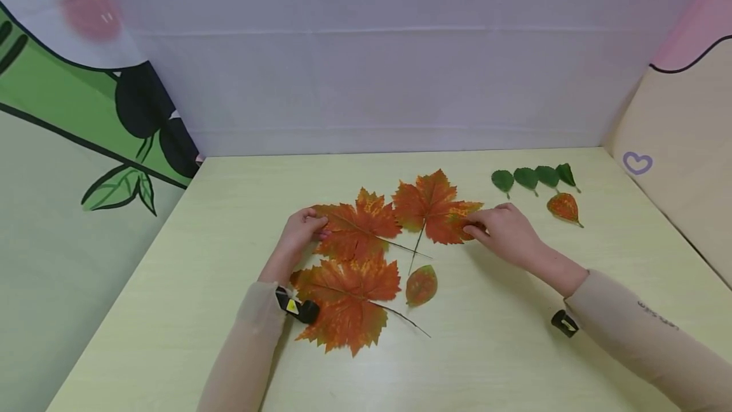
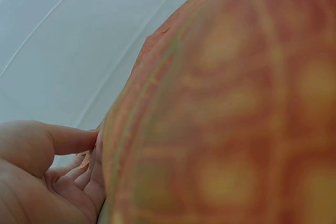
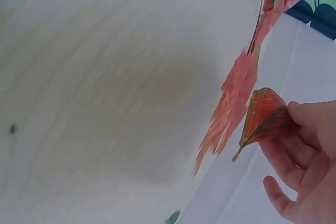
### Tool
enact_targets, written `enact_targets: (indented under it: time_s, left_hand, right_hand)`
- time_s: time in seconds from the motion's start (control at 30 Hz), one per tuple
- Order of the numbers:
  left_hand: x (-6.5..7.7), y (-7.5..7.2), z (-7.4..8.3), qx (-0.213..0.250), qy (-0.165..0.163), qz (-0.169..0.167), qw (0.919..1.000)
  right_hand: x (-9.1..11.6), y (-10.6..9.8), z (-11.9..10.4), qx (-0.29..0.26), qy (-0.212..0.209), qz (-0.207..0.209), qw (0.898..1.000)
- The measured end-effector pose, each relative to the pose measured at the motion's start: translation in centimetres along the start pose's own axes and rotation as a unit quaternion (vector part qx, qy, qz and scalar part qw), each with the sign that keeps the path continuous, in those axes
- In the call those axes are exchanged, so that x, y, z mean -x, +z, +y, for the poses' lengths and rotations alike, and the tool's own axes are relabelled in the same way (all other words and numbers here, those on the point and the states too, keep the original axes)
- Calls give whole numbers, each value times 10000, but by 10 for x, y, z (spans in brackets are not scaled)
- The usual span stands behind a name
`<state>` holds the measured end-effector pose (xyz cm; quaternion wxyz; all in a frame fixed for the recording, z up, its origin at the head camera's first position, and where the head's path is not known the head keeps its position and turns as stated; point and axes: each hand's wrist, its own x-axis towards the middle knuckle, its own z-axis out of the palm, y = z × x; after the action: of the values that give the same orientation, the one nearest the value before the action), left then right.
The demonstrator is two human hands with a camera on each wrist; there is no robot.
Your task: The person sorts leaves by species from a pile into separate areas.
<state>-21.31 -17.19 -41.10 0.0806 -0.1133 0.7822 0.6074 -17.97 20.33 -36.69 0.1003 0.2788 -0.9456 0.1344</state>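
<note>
My left hand (image 1: 300,233) pinches the left edge of an orange maple leaf (image 1: 357,224) between thumb and fingers. In the left wrist view that hand (image 2: 58,171) is partly hidden by a blurred leaf (image 2: 226,119) close to the camera. A small orange-red oval leaf (image 3: 268,116) is pinched in my right hand (image 1: 509,234), over the right edge of a second maple leaf (image 1: 429,202). Below my left hand spreads a third maple leaf (image 1: 349,301), its left edge beside the wrist camera.
A small orange-green leaf (image 1: 422,285) lies right of the maple leaves. At the back right of the table (image 1: 486,348), several small green leaves (image 1: 525,178) form a row, with an orange leaf (image 1: 564,207) below them. A pale cloth wall (image 1: 389,81) stands behind.
</note>
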Motion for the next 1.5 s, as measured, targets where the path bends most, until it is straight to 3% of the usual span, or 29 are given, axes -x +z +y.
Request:
enact_targets:
  time_s: [0.33,0.57,0.73,1.0,1.5]
  left_hand:
    - [0,1,-1,-36,24,-24,10000]
    - [0,0,-1,-66,-47,21,10000]
    - [1,0,-2,-103,-95,53,9999]
    - [1,0,0,22,-8,69,10000]
    - [2,1,0,1,18,67,10000]
  right_hand:
    - [7,-7,37,-395,992,-130,9942]
    - [12,-8,58,-423,1436,-242,9884]
    - [15,-11,71,-572,1892,-464,9792]
    - [21,-17,91,-609,2564,-442,9636]
    - [25,-13,117,-808,3079,-301,9475]
